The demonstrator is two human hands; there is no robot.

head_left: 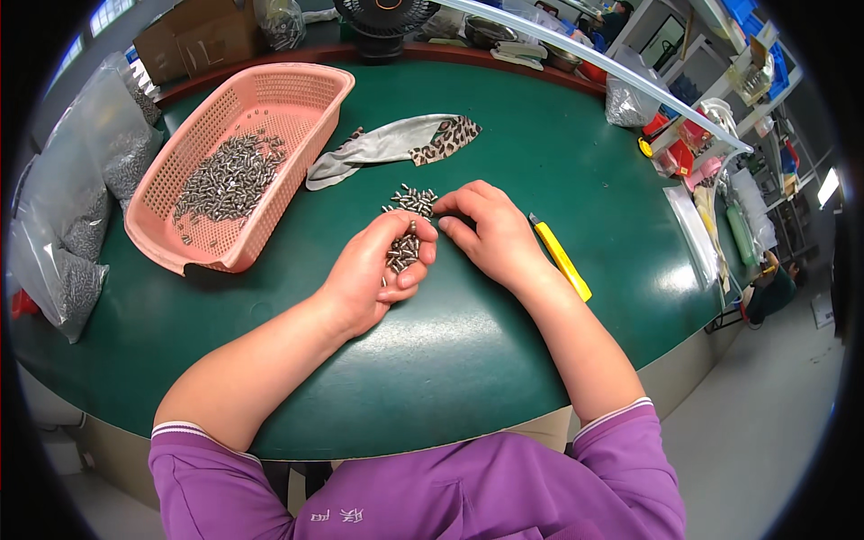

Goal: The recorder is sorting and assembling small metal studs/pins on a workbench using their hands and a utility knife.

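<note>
My left hand (367,273) is turned palm up and cupped, with a clump of small metal cylindrical pieces (402,252) in it. Its thumb and index finger come close together over a single piece at the top. Just beyond lies a loose pile of the same pieces (412,200) on the green table (432,387). At the right edge of that pile is my right hand (490,229), fingers bent and thumb slightly apart from the index finger; I see no piece between them.
A pink perforated basket (328,108) with many metal pieces stands at left. Bulging clear bags (67,216) of similar pieces sit beyond it. A grey cloth with leopard-print trim (387,148) lies behind the pile. A yellow utility knife (562,261) rests beside my right forearm. A black fan (385,22) stands at the back.
</note>
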